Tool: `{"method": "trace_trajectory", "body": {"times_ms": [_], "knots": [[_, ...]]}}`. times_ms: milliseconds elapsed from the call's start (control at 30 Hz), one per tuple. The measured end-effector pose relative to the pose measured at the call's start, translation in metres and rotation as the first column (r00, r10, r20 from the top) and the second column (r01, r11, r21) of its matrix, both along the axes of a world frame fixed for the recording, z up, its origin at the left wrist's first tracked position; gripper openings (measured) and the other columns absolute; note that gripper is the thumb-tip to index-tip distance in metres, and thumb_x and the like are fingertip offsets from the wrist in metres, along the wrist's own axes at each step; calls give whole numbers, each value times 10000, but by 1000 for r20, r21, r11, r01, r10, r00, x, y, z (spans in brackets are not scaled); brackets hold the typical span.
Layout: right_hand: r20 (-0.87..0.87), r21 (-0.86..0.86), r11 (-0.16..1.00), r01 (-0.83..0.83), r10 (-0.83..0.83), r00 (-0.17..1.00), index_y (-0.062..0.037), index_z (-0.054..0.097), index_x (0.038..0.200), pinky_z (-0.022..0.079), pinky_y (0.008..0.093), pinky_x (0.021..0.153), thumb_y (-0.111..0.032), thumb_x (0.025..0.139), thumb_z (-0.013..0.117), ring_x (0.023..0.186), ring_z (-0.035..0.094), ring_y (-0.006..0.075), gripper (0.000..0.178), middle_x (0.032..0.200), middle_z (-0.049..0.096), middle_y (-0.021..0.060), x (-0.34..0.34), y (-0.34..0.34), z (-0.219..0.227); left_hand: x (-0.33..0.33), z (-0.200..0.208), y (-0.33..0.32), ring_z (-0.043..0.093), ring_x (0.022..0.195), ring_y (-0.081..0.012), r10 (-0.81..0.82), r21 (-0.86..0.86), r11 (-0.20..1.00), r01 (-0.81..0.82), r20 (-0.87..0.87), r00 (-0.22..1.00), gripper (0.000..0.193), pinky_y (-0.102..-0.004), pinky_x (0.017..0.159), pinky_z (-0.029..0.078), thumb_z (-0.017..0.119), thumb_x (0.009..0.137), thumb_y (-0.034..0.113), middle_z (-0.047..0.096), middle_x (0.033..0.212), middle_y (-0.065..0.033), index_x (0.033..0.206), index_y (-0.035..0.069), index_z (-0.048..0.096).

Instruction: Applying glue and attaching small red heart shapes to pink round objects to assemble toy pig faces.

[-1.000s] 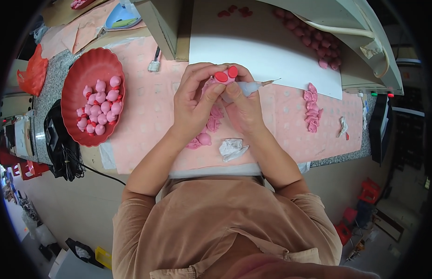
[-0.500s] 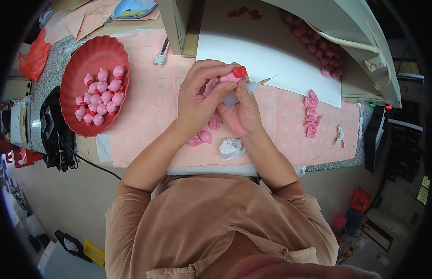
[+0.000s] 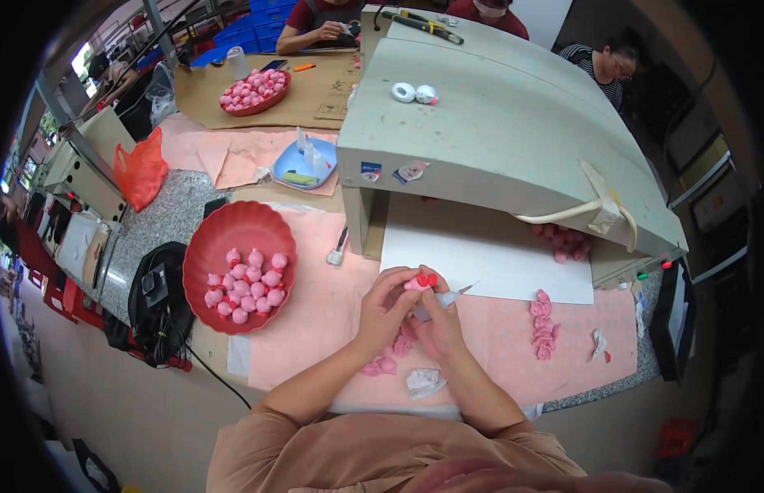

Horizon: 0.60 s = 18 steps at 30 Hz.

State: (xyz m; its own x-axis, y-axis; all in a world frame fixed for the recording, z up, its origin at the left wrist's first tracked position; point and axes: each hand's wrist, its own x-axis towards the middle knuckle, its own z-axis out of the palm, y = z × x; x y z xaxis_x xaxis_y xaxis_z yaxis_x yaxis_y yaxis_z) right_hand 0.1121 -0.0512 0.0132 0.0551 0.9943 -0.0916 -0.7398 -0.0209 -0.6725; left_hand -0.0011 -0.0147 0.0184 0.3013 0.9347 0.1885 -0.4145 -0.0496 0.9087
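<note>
Both hands meet in the middle of the worktop (image 3: 316,329), just in front of a white sheet (image 3: 489,255) that lies under a big grey machine housing (image 3: 497,131). The left hand (image 3: 384,308) is closed around a small pink figure (image 3: 421,282) with red parts on its top; the fingers are curled over it, and the figure shows at the fingertips, held a little above the pink cover of the worktop. The right hand (image 3: 438,324) is also closed, on a thin grey tool (image 3: 449,297) whose pointed tip sticks out to the right; I cannot tell exactly what kind of tool it is. The two hands are touching each other. Under the wrists lie a few loose pink pieces (image 3: 383,361), and just beside them is a crumpled white scrap (image 3: 424,381). To the left, well apart from the hands, a red scalloped bowl (image 3: 234,230) holds many more pink figures (image 3: 244,285) of the same kind. To the right of the hands a small row of pink pieces (image 3: 544,324) lies on the cover. A black device with cables (image 3: 156,304) sits at the left edge, beside the bowl. Farther back there is a blue dish (image 3: 304,168), a second red bowl (image 3: 254,90) with pink figures, and other people at the far side of the worktop.
</note>
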Motion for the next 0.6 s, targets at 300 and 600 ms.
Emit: {"method": "trace_trajectory", "body": {"times_ms": [300,600], "knots": [[-25,34,997,75,-74,997,-118,433,1283,429,353,936,-176,943,553,1120,490,191,365,1235,477,50,5,3,-1,11,-3,8,560,1070,-147,-74,76,995,63,142,987,256,-278,909,474,571,911,14,520,1176,-62,1166,21,555],[-20,52,988,145,-144,989,-108,449,1255,454,360,928,-192,920,609,1094,527,195,380,1184,518,64,2,-4,4,14,0,4,566,995,-112,-83,84,994,76,84,993,223,-254,839,487,565,921,36,536,1148,-51,1143,20,569]]}}
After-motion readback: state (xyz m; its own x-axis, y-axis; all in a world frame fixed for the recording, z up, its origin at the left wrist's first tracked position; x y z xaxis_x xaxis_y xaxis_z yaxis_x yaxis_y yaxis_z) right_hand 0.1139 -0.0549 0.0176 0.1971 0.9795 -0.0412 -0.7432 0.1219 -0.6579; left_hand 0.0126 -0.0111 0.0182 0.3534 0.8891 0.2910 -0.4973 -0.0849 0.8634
